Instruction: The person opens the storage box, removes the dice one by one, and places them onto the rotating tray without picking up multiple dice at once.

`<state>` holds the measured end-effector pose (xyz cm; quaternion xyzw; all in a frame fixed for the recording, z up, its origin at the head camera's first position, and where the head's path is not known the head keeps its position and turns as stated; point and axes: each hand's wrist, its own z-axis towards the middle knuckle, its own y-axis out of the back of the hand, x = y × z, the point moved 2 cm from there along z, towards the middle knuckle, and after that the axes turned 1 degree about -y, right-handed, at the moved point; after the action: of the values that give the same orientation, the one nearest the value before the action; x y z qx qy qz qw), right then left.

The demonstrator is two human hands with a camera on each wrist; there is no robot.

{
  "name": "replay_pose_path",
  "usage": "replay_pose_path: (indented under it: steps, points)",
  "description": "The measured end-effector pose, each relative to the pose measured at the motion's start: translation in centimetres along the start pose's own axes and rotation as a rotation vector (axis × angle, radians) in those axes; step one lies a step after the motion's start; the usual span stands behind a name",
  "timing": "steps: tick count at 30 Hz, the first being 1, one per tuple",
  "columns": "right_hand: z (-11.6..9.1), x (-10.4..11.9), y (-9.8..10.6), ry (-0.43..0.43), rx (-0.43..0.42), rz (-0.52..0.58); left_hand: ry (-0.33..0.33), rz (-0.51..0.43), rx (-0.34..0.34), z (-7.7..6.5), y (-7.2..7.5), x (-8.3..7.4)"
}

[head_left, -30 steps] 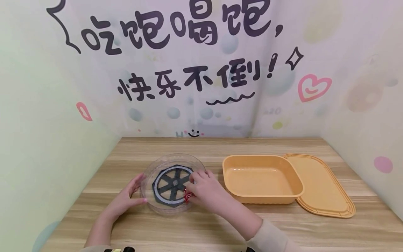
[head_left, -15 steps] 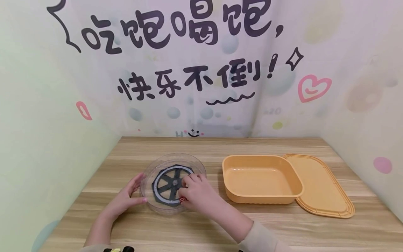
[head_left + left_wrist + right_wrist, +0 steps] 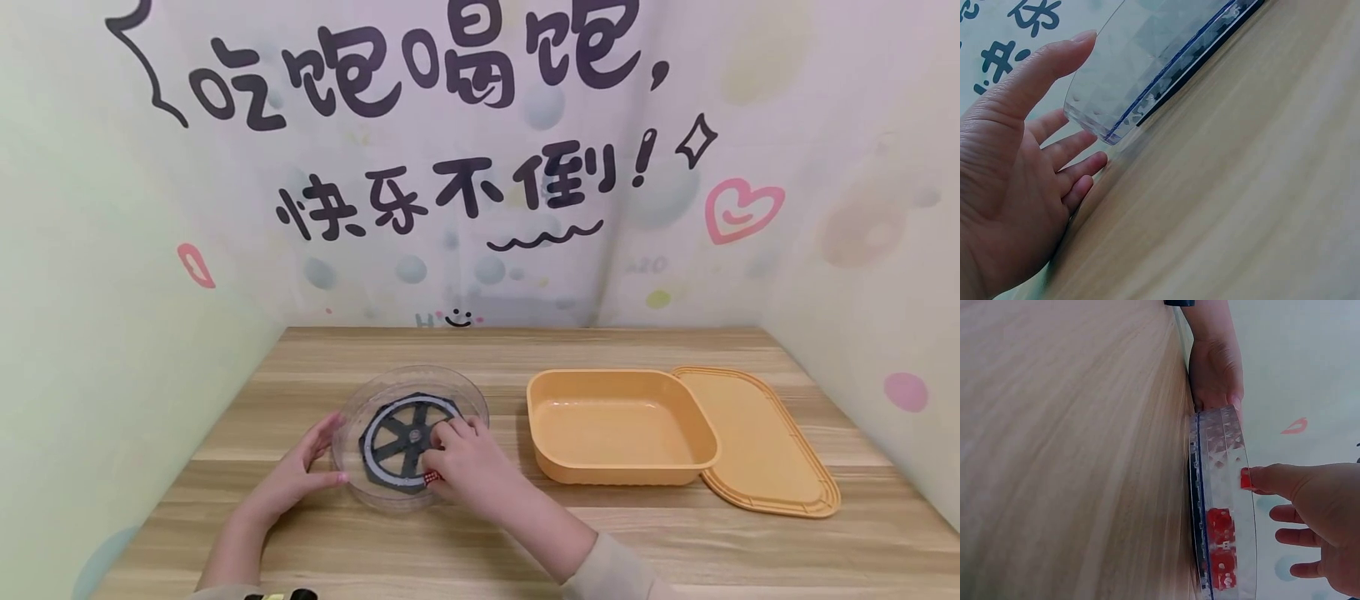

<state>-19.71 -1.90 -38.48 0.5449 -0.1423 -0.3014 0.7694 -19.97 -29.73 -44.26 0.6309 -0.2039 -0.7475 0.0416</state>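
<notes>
A clear round plastic tray (image 3: 367, 497) with a faceted wall stands on the table, a dark spoked wheel shape with a white ring showing at its bottom. My left hand (image 3: 303, 473) rests at the tray's left side, thumb and fingers spread around the rim. Over the tray's right part, my right hand (image 3: 472, 458) pinches a small red die (image 3: 1245, 478) between thumb and finger, at rim height. Through the wall in the right wrist view, more red dice (image 3: 1221, 569) with white dots show low in the tray; my right hand hides them in the head view.
An orange rectangular box (image 3: 622, 475) without its cover stands right of the tray. Its orange lid (image 3: 772, 442) lies flat beside it, partly under the box. A printed cloth wall closes off the back and sides of the wooden table (image 3: 465, 558).
My right hand has moved a little left over the tray, with the red die still pinched. My left hand has stayed at the rim.
</notes>
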Motion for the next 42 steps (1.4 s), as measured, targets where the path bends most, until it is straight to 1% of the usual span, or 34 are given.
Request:
replay_pose_path:
  steps: [7, 13, 18, 21, 28, 31, 36, 40, 42]
  points:
    - [-0.1, 0.1, -0.2, -0.013, -0.019, 0.018, 0.005, 0.002, 0.001, -0.1, 0.1, 0.1]
    - [-0.3, 0.0, -0.2, -0.025, -0.015, 0.037, 0.013, 0.02, 0.006, 0.0, 0.1, 0.0]
    - [-0.7, -0.4, 0.2, -0.063, 0.017, 0.049, 0.013, 0.028, 0.001, 0.1, 0.0, -0.1]
    - [-1.0, -0.8, 0.5, -0.097, 0.019, 0.057, 0.021, 0.022, 0.0, 0.2, 0.0, -0.1]
    - [-1.9, -2.2, 1.0, -0.179, 0.008, 0.043, 0.081, 0.021, -0.036, 0.6, -0.1, 0.0]
    - [-2.4, -3.0, 1.0, -0.199, 0.0, 0.018, 0.104, -0.005, -0.06, 0.7, -0.2, 0.0]
    - [-3.2, -4.6, 1.4, -0.224, -0.054, 0.016, 0.125, -0.015, -0.092, 0.8, -0.2, -0.1]
    - [-4.1, -6.1, 1.7, -0.245, -0.073, 0.048, 0.143, 0.014, -0.087, 0.8, 0.0, -0.3]
    - [-4.5, -6.8, 1.8, -0.257, -0.08, 0.051, 0.168, 0.03, -0.073, 1.0, 0.1, -0.4]
